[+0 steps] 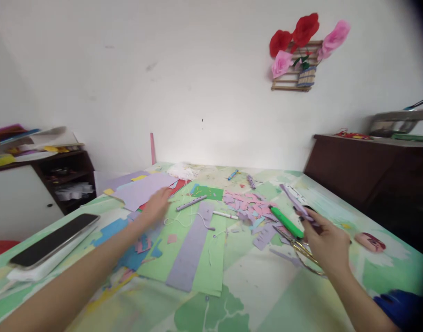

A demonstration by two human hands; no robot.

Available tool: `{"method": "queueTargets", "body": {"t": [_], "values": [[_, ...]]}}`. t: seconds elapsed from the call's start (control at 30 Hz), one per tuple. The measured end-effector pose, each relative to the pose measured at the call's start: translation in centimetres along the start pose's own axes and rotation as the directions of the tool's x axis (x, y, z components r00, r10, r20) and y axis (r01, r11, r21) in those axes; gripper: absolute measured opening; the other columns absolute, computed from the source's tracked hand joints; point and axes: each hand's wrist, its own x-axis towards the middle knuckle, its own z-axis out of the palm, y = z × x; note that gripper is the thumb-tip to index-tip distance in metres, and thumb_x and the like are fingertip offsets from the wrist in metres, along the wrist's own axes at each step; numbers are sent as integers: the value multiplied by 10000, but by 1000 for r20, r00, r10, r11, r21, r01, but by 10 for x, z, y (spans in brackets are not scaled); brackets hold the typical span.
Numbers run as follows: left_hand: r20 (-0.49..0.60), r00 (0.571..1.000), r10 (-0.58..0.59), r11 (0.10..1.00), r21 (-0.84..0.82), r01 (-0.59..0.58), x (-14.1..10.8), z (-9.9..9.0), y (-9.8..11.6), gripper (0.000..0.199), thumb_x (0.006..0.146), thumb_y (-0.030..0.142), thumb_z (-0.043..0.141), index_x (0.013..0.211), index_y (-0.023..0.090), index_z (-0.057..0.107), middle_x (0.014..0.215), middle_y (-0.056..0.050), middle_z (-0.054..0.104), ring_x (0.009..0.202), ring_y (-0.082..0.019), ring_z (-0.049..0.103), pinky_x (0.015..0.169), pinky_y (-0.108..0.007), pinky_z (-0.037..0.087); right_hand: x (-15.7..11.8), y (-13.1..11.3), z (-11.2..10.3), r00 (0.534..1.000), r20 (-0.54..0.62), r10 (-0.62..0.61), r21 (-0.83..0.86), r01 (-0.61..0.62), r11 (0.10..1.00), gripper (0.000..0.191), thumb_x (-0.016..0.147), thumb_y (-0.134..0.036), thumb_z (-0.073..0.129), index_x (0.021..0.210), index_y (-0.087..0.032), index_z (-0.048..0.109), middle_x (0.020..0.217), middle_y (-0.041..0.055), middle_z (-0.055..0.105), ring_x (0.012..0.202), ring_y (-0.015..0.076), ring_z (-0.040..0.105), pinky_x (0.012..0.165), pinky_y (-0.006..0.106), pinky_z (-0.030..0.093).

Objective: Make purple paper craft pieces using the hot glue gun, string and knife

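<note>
My right hand [327, 240] is closed on a narrow purple paper strip [292, 199], pinched between thumb and fingers. Just below and left of it lie a green utility knife [286, 222] and gold-handled scissors [305, 251]. Out over the lilac paper sheets [147, 190] reaches my left hand [158, 205], smeared by motion, so its fingers are unclear. Between the hands are light green sheets [209, 263] with a wide purple paper strip [190, 251] across them. White string [178, 222] trails over them near a rolled purple paper stick [191, 203].
Pink paper scraps [246, 201] are heaped mid-table, beside a white stick [225, 215]. A phone [55, 240] rests on a white box at left. An oval pink object [370, 241] lies at right. Dark cabinets [356, 170] flank the table; a wall stands behind.
</note>
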Motion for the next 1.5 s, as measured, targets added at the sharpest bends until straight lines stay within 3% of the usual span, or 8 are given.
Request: {"method": "queueTargets", "body": {"t": [0.17,0.37,0.7,0.97,1.17,1.23,1.33,1.5], "values": [[61,973,-222,970,116,214,1,1,-92,278,790,146,375,959,53,576,1004,-237,621,1024,-344,556,843,-421,408,27,30,-14,997,-22,-74,-402,58,914,640,744,-222,446,1348,-19,382,1255,252,499,954,325,613,867,475,450],[196,956,-217,966,187,181,0,7,-127,199,743,191,411,725,118,596,809,-153,660,867,-296,615,760,-332,413,15,32,1,988,94,-125,-342,150,928,651,765,-288,482,1366,-95,323,1401,225,300,1022,291,601,968,446,412],[171,973,-154,976,181,122,4,10,-131,231,666,83,429,801,127,610,888,-138,669,931,-288,609,819,-354,423,-3,19,10,960,173,-219,-164,248,955,545,794,-389,476,1279,-155,390,1336,197,348,986,280,612,840,450,496],[-88,977,-195,952,222,210,3,-1,-112,209,786,82,375,802,82,584,725,-136,638,797,-298,631,725,-387,453,-6,15,12,949,180,-258,-124,282,951,490,805,-367,460,1244,-151,420,1306,193,400,969,279,620,824,457,505],[-378,919,-110,958,206,199,19,-37,-69,384,872,111,295,1195,87,502,1143,-188,613,1038,-301,598,824,-423,469,-12,2,9,933,114,-341,-26,346,938,390,834,-341,483,1196,-195,491,1301,150,444,921,235,632,789,410,539],[-519,849,101,980,199,5,7,-44,-37,352,898,132,319,1191,126,515,1176,-148,615,1098,-255,579,900,-395,465,-16,-4,10,921,121,-370,21,370,929,376,851,-325,473,1214,-228,488,1317,129,451,807,193,652,723,377,560],[-619,633,464,883,273,-381,-33,-48,23,364,899,125,398,1249,176,482,1178,-100,628,1155,-226,551,1006,-401,430,-27,-14,14,849,213,-483,46,486,873,459,866,-301,477,1318,-274,402,1384,116,406,924,219,638,824,413,530],[-542,401,739,606,273,-747,-95,-50,103,412,917,116,402,1327,155,415,1172,-101,641,1179,-221,536,1054,-455,395,-61,-34,17,643,473,-602,61,658,751,862,745,-408,666,1446,-267,185,1528,125,138,1387,362,125,1066,595,193]]}}
